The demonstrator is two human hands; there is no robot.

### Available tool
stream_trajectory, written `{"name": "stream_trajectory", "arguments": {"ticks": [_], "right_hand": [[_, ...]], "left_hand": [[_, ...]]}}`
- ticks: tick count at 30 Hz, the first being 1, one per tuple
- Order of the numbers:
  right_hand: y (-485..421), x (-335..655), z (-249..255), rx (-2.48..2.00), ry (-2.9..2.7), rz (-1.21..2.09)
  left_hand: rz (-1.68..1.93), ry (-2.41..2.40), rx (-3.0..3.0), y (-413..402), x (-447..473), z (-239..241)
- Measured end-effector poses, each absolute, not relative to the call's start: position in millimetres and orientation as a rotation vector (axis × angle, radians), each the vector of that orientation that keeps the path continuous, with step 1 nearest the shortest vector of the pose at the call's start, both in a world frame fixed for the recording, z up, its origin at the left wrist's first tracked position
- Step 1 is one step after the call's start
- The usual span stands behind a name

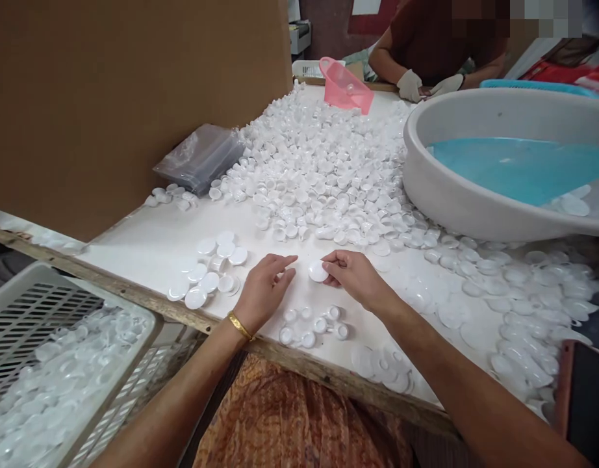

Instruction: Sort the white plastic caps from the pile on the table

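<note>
My right hand (354, 275) pinches a round white plastic cap (318, 271) just above the white table (148, 244). My left hand (264, 288), with a gold bangle at the wrist, hovers right beside the cap, fingers curled loosely, holding nothing that I can see. Below the hands lies a small cluster of little white pieces (312, 323). To the left sits a group of flat white caps (209, 270). A big heap of small white parts (323, 172) covers the table's middle and far side.
A large grey basin (455, 195) with a blue liner stands at the right, flat discs (518, 292) spread below it. A white slatted crate (60, 351) of caps sits lower left. Clear bags (202, 156) lie by a cardboard wall. A gloved person works beyond a pink scoop (345, 88).
</note>
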State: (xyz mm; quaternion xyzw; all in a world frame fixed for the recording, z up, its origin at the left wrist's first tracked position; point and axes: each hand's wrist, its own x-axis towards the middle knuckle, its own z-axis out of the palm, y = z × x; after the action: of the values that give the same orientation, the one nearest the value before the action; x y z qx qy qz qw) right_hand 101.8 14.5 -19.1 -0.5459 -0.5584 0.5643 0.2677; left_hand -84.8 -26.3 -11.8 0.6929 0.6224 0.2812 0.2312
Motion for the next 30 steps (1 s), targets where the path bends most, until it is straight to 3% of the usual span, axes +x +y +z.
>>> {"name": "stream_trajectory", "arguments": {"ticks": [8, 17, 21, 26, 30], "right_hand": [[19.7, 92.1, -26.4, -1.571, -1.255, 1.679], [21.3, 97.4, -22.1, -1.581, -1.351, 1.696], [21.7, 95.4, -19.9, -1.616, -1.412, 1.664], [19.7, 103.1, -19.6, -1.619, -1.431, 1.595], [8.1, 126.9, -12.7, -1.642, -1.485, 1.440]], "left_hand": [[0.696, 1.713, 1.693, -8.9, -56.5, -20.6], [0.565, 1.606, 1.267, 5.6, -57.1, -15.4], [0.522, 1.750, 1.497, 12.8, -54.6, -7.2], [0.793, 1.955, 2.082, 37.5, -24.5, -1.6], [0.507, 1.977, 2.398, 51.1, -2.0, -16.2]]}}
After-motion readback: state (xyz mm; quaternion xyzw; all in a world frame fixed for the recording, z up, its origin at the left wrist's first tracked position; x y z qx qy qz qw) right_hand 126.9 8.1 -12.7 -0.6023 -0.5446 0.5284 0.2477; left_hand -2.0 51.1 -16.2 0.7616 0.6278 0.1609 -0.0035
